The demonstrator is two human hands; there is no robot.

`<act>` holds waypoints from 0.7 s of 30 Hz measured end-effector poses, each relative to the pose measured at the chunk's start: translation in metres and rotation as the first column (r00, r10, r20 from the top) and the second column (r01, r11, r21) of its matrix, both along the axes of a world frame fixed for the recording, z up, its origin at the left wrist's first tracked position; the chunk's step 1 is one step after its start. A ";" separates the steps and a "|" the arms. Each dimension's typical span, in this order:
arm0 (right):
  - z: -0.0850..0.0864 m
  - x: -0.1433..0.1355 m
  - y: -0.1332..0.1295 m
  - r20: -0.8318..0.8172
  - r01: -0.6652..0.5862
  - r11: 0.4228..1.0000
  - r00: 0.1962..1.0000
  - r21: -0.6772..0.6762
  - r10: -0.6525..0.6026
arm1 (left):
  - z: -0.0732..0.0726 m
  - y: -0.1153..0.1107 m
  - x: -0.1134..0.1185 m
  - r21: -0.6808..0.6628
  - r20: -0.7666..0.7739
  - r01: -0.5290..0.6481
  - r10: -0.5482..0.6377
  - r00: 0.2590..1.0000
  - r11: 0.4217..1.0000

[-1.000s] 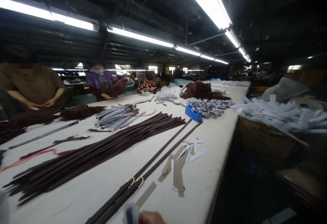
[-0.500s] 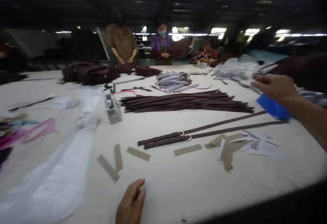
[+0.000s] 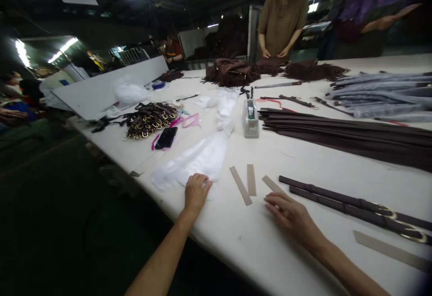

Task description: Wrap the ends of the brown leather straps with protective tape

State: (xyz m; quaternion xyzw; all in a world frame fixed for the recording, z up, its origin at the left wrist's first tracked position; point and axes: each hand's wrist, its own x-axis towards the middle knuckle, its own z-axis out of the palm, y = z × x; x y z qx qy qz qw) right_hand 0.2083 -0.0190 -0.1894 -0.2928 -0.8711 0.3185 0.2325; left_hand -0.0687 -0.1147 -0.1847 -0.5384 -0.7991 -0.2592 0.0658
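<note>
My left hand (image 3: 195,192) rests on the near end of a white plastic bag (image 3: 199,156) that lies along the white table (image 3: 236,237), fingers curled onto its edge. My right hand (image 3: 292,215) lies flat and open on the table, its fingertips next to three tan cardboard strips (image 3: 249,180). Just right of that hand lie two dark brown straps (image 3: 340,202) with gold buckles, side by side.
A tape dispenser (image 3: 250,118) stands mid-table beside a long stack of brown straps (image 3: 354,134). A pile of gold-buckled pieces (image 3: 148,119) and a black phone (image 3: 166,137) lie at the left. Grey wrapped straps (image 3: 381,89) lie far right. Two people (image 3: 281,17) work across the table. The table edge runs diagonally at the left.
The view has swung left along the table. My left hand has moved onto the white bag. My right hand came back from the blue dispenser and lies flat by the tan strips.
</note>
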 end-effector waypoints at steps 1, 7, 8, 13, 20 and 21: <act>-0.001 -0.005 0.001 0.006 -0.021 1.000 1.000 0.004 0.021 | -0.004 0.002 -0.006 0.003 0.010 0.012 -0.013 1.000 1.000; 0.003 -0.018 0.008 0.023 -0.015 0.999 1.000 -0.041 0.016 | -0.017 0.004 -0.015 0.106 0.062 0.031 -0.038 0.997 0.994; 0.006 -0.022 0.008 0.012 -0.012 0.998 1.000 -0.063 0.013 | -0.016 0.004 -0.016 0.131 0.072 0.019 -0.029 0.997 0.991; 0.026 -0.070 0.004 -0.051 0.032 0.852 0.996 -0.522 -0.069 | 0.004 -0.008 -0.003 0.238 0.071 0.000 -0.018 0.997 0.971; 0.025 -0.146 0.005 -0.168 -0.098 0.210 0.924 -0.973 -0.343 | 0.023 -0.055 0.057 0.231 0.043 0.517 -0.539 0.841 0.824; 0.025 -0.147 0.002 -0.168 -0.097 0.212 0.922 -0.973 -0.350 | 0.022 -0.060 0.060 0.231 0.078 0.508 -0.537 0.840 0.830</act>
